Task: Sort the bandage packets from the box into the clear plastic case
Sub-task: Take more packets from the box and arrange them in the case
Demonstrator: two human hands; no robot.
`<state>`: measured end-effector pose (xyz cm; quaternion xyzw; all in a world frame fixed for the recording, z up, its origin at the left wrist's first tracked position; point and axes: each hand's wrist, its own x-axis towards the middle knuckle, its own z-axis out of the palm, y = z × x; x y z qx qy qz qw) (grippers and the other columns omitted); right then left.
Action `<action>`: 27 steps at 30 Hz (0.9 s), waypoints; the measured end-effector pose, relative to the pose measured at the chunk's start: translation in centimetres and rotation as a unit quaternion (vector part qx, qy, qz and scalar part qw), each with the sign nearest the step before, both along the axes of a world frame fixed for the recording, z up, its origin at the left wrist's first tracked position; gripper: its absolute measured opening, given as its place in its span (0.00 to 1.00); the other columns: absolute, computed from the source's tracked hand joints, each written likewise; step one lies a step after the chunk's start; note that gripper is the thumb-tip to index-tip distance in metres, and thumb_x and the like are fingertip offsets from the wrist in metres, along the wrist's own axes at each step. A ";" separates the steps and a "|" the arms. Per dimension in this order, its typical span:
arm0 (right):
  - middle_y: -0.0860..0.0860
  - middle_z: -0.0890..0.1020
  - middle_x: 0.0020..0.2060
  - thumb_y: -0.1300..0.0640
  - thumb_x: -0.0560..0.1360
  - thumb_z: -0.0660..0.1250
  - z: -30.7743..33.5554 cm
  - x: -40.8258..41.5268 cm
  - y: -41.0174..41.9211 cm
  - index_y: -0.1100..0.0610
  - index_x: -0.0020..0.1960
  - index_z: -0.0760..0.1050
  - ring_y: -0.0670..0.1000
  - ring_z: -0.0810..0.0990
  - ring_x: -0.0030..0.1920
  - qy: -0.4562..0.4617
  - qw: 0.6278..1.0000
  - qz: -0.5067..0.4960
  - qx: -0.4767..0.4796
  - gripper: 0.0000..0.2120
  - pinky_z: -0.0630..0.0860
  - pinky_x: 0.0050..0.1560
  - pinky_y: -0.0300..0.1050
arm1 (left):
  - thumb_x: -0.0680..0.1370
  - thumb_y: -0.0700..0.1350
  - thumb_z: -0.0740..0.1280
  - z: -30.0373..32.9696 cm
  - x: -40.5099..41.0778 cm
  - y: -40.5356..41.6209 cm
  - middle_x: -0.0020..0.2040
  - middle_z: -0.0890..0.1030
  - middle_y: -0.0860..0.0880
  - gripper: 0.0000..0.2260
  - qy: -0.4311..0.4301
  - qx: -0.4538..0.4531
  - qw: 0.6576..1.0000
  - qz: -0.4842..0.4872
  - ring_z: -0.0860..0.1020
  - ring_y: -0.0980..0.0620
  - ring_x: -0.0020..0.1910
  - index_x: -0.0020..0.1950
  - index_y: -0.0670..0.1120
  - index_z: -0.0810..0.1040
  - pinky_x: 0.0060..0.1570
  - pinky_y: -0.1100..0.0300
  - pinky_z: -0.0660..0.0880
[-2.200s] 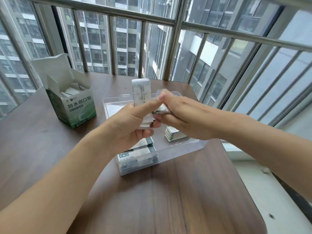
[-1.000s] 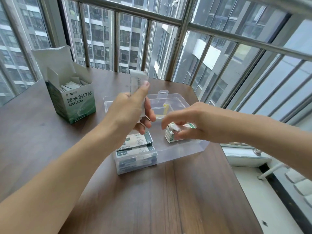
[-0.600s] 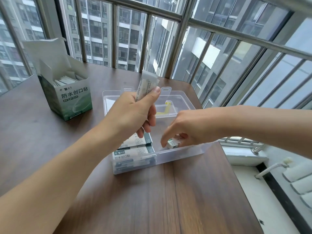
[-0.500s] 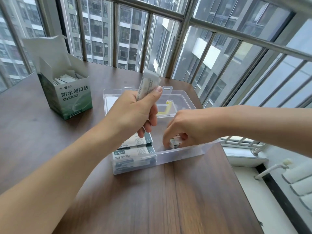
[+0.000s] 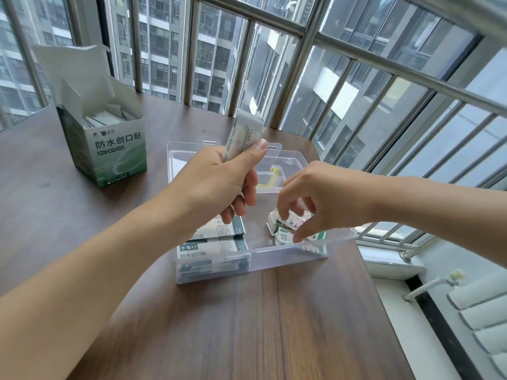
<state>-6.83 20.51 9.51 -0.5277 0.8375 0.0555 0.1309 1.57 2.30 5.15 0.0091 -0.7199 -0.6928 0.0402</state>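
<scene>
Head view: dark wood-grain table [image 5: 274, 325] set against a barred window [image 5: 301, 50] with tower blocks outside; white tiled ledge and a pipe lower right. Green-and-white box [image 5: 109, 149] stands upright at far left of the table, flap open, bandage packets [image 5: 104, 119] on edge inside it. Clear plastic case [image 5: 288, 253] lies at centre with its lid folded back toward the window; two printed packets [image 5: 214, 242] lie flat in its near-left part, a small loose pile of packets [image 5: 285, 226] in its near-right part, a yellow piece visible in a far compartment. Left hand [image 5: 216, 182] is above the case, fingers curled, thumb pressing a stack of packets [image 5: 244, 135] that sticks up and tilts right. Right hand [image 5: 321, 196] hovers over the loose pile, fingers half curled and spread, fingertips [image 5: 297, 238] touching or just above the pile; cannot tell if they pinch any packet. Versus half a second ago: right hand has lifted and opened from a tight curl pressed low on the pile, so more of the pile shows; left hand and its stack are unchanged; box and case have not moved
</scene>
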 end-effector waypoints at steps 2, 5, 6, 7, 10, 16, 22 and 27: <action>0.43 0.79 0.30 0.48 0.65 0.81 0.5 0.1 0.5 0.49 0.41 0.81 0.41 0.77 0.32 0.037 0.997 -0.053 0.048 0.11 0.71 0.32 0.33 | 0.80 0.58 0.63 0.0 0.0 0.0 0.31 0.78 0.42 0.22 0.000 0.002 1.000 -0.001 0.73 0.50 0.25 0.33 0.44 0.74 0.22 0.61 0.68; 0.47 0.75 0.24 0.55 0.64 0.73 -0.8 0.5 0.7 0.53 0.30 0.76 0.49 0.73 0.27 0.092 0.986 -0.075 0.118 0.07 0.74 0.29 0.43 | 0.80 0.59 0.63 0.0 0.0 0.0 0.31 0.78 0.42 0.22 -0.001 0.000 1.000 -0.002 0.73 0.50 0.25 0.33 0.44 0.74 0.23 0.61 0.68; 0.49 0.72 0.22 0.58 0.63 0.69 -1.3 0.5 0.6 0.55 0.28 0.73 0.52 0.68 0.25 0.107 0.982 -0.075 0.134 0.07 0.71 0.27 0.43 | 0.80 0.59 0.63 0.0 0.0 0.0 0.31 0.78 0.42 0.22 -0.001 0.000 1.000 -0.002 0.73 0.50 0.25 0.33 0.44 0.74 0.23 0.61 0.68; 0.51 0.68 0.22 0.59 0.61 0.67 -1.7 0.4 0.6 0.57 0.27 0.71 0.53 0.63 0.26 0.120 0.979 -0.075 0.146 0.07 0.67 0.26 0.43 | 0.80 0.59 0.63 0.0 -0.1 0.0 0.31 0.78 0.42 0.22 -0.001 0.001 1.000 -0.001 0.73 0.50 0.24 0.33 0.44 0.74 0.23 0.60 0.68; 0.51 0.69 0.21 0.57 0.61 0.70 -1.8 -0.2 0.6 0.57 0.27 0.69 0.55 0.65 0.26 0.126 0.977 -0.075 0.152 0.11 0.67 0.26 0.42 | 0.80 0.59 0.63 -0.1 -0.1 -0.1 0.31 0.78 0.42 0.22 -0.001 0.004 1.000 -0.002 0.73 0.50 0.24 0.33 0.44 0.74 0.23 0.60 0.68; 0.46 0.76 0.28 0.49 0.66 0.73 -1.2 -0.1 1.2 0.52 0.36 0.79 0.48 0.74 0.29 0.114 0.983 -0.068 0.127 0.08 0.75 0.31 0.44 | 0.80 0.59 0.63 -0.1 -0.1 -0.1 0.31 0.78 0.43 0.23 0.003 -0.006 1.000 -0.007 0.74 0.50 0.25 0.32 0.44 0.74 0.22 0.61 0.68; 0.42 0.73 0.26 0.50 0.70 0.73 -0.6 -0.1 1.5 0.47 0.37 0.75 0.41 0.72 0.30 0.132 0.986 -0.076 0.066 0.08 0.78 0.36 0.45 | 0.79 0.59 0.64 -0.1 -0.1 -0.1 0.30 0.78 0.44 0.22 0.002 0.000 1.000 -0.008 0.73 0.50 0.24 0.34 0.44 0.74 0.21 0.62 0.68; 0.41 0.70 0.23 0.48 0.71 0.74 -1.2 0.4 1.9 0.47 0.38 0.78 0.39 0.71 0.28 0.120 0.988 -0.090 0.028 0.07 0.70 0.33 0.39 | 0.79 0.59 0.64 -0.1 -0.1 -0.1 0.30 0.78 0.44 0.22 -0.001 0.001 1.000 -0.005 0.73 0.50 0.24 0.33 0.44 0.74 0.21 0.62 0.68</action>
